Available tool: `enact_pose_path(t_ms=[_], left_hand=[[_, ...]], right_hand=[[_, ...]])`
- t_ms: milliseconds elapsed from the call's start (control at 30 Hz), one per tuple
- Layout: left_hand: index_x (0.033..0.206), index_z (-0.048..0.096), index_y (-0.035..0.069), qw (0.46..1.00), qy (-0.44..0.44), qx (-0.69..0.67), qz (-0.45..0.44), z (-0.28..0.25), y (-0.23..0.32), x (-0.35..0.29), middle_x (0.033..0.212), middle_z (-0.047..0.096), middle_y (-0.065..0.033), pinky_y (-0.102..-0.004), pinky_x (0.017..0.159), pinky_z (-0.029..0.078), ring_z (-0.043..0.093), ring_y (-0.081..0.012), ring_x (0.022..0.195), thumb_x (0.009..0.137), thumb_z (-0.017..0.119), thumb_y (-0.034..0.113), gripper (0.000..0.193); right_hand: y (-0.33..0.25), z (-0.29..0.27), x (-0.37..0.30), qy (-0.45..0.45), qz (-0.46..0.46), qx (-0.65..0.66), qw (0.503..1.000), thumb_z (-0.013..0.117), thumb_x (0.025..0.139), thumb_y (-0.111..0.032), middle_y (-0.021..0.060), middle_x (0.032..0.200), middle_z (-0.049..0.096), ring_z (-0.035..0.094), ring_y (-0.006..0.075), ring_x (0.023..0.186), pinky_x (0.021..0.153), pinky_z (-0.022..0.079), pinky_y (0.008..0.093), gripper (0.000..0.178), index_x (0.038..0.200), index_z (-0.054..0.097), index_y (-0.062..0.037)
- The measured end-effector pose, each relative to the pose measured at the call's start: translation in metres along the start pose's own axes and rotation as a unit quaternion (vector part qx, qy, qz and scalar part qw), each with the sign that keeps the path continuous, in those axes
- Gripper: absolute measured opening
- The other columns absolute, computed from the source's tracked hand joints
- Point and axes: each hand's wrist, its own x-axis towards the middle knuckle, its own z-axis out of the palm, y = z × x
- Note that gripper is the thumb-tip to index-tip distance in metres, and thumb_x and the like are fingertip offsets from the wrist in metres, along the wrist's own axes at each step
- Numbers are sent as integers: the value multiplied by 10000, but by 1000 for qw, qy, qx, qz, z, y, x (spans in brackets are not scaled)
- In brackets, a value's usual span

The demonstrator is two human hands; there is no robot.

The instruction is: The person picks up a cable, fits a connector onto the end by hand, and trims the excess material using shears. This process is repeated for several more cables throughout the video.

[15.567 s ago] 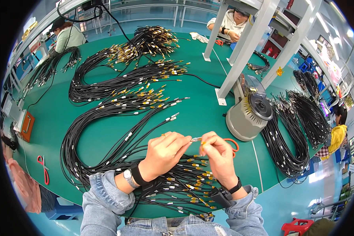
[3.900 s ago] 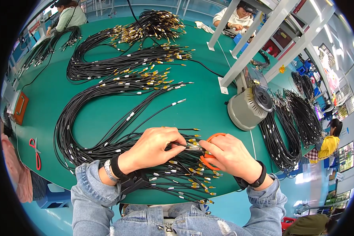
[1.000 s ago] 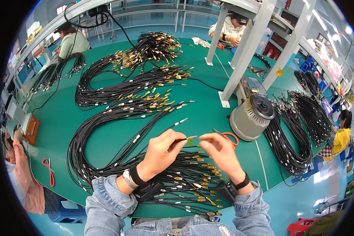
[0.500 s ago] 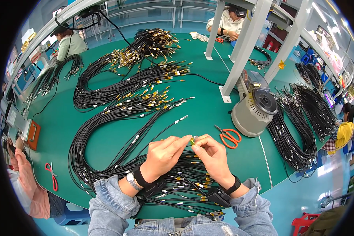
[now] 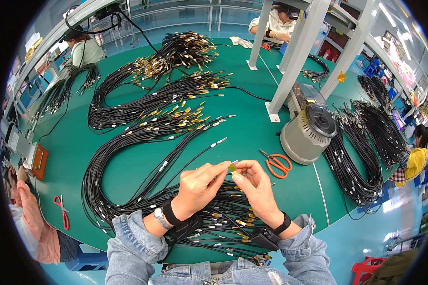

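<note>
A small yellow-green connector [image 5: 232,166] is shown pinched between the fingertips of both hands above the near part of a green counter [image 5: 128,166]. The left hand [image 5: 199,185] is closed on the connector from the left, with thumb and forefinger extended toward it; the right hand [image 5: 254,183] is closed on it from the right, its fingers curled. The two hands are brought together so that their fingertips nearly touch around the part. Whether a cable is attached to the connector cannot be told. Beneath the wrists, a bundle of black cables [image 5: 214,223] with metal and gold ends is spread on the counter. A single cable end [image 5: 221,140] is seen lying just beyond the hands. Orange-handled scissors [image 5: 277,164] are placed on the counter just right of the right hand, and a grey round machine [image 5: 311,130] is set beyond them, beside a white post [image 5: 290,71]. Further looped cable bundles [image 5: 157,99] are laid across the far counter, and more [image 5: 361,161] lie to the right of the machine. Red-handled cutters [image 5: 61,209] are seen at the left edge, near another person's pink sleeve [image 5: 31,223].
</note>
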Motion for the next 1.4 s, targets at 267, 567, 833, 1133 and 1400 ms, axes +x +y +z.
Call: enact_pose_path(t_ms=[267, 567, 833, 1133, 1400], left_hand=[[1014, 627, 69, 999, 2, -27, -20, 1, 2, -2, 584, 557, -33, -243, 381, 381, 489, -124, 422, 721, 686, -32, 316], [985, 630, 52, 999, -9, -27, -37, 1, 5, -3, 610, 592, -48, -245, 395, 404, 525, -137, 433, 738, 687, -10, 261], [870, 615, 16, 997, -18, -31, -64, 2, 7, -7, 657, 633, -96, -269, 431, 450, 615, -186, 510, 776, 667, 22, 108], [811, 588, 8, 987, -63, -72, -128, 1, 13, -7, 586, 596, -76, -271, 427, 436, 588, -172, 478, 830, 598, 24, 27], [809, 576, -1, 950, -126, -177, -225, -4, 12, -3, 539, 542, -23, -218, 426, 361, 483, -78, 456, 903, 522, 103, 150]], right_hand=[[0, 2, 1, -2, -6, 21, 1000, 606, 865, -106, -11, 909, 546, 489, 42, 796, 665, 396, 187, 145, 965, 540, -26], [1, -2, 1, -9, -23, 4, 1000, 594, 872, -92, -15, 874, 546, 480, 41, 764, 649, 387, 192, 82, 871, 566, -15], [4, -1, 1, -5, -23, 11, 1000, 587, 874, -77, -12, 860, 538, 482, 45, 763, 648, 386, 190, 72, 865, 565, -9], [9, -2, 2, -3, -72, -32, 997, 581, 879, -66, -6, 861, 538, 487, 47, 764, 641, 390, 189, 66, 879, 564, -2], [7, -2, 2, 9, -61, -26, 998, 598, 860, -76, 43, 855, 578, 531, 111, 813, 752, 430, 251, 96, 861, 582, 18]])
